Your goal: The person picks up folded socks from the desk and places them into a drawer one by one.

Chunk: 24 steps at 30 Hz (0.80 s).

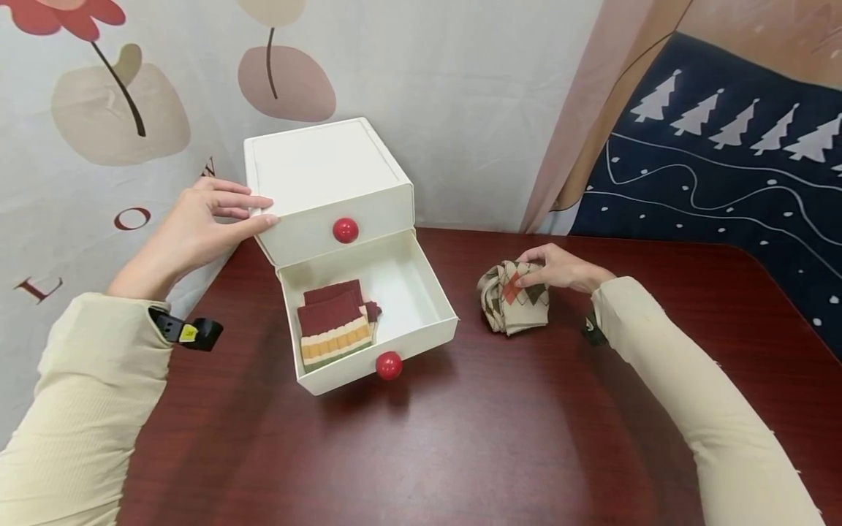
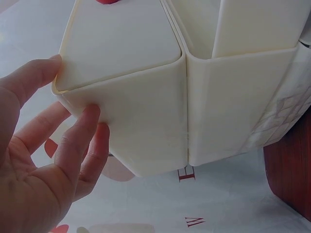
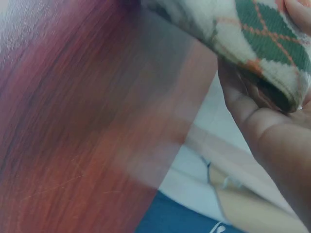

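Observation:
In the head view my left hand grips the upper left front corner of a white two-drawer box. Its thumb lies at the front edge, and the left wrist view has the other fingers around the top and side. Below, the lower drawer is pulled out; folded maroon socks with yellow, cream and green bands lie in its left part. To the right, my right hand pinches a folded bundle of beige argyle socks, low over the table. Green diamonds on the bundle face the right wrist view.
The drawer box stands on a dark red wooden table near the back. Red round knobs mark the closed upper drawer and the open lower one. A patterned cloth hangs behind; a navy cloth is at the right.

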Motion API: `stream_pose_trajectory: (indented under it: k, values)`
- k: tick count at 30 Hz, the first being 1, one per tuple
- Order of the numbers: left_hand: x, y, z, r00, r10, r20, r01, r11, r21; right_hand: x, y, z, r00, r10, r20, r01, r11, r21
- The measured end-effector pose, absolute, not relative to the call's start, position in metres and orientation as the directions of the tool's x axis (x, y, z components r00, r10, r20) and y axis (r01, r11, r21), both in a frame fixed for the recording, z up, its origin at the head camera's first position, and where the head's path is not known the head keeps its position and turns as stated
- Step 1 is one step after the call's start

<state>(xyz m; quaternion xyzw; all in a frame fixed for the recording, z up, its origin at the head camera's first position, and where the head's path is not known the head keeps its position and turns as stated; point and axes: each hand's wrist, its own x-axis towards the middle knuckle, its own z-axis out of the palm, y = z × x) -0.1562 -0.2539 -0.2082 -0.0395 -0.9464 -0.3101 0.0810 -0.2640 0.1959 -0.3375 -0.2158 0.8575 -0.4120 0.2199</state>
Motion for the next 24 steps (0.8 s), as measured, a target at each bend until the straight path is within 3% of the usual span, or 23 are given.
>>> stream_pose_trajectory:
  k: [9, 17, 24]
  values:
    - [-0.155, -0.254, -0.207, -0.981, 0.023, 0.190, 0.131, 0.806, 0.577, -0.247, 0.190, -0.318, -0.798, -0.593, -0.110, -0.296, 0.544, -0.785]
    - [-0.156, -0.254, -0.207, -0.982, 0.028, 0.187, 0.134, 0.802, 0.582, -0.236, 0.189, -0.271, -0.802, -0.596, 0.035, -0.393, 0.484, -0.782]
    - [-0.157, -0.254, -0.208, -0.984, 0.024, 0.175, 0.124, 0.800, 0.588, -0.230, 0.170, -0.231, -0.771, -0.634, 0.062, -0.416, 0.426, -0.803]
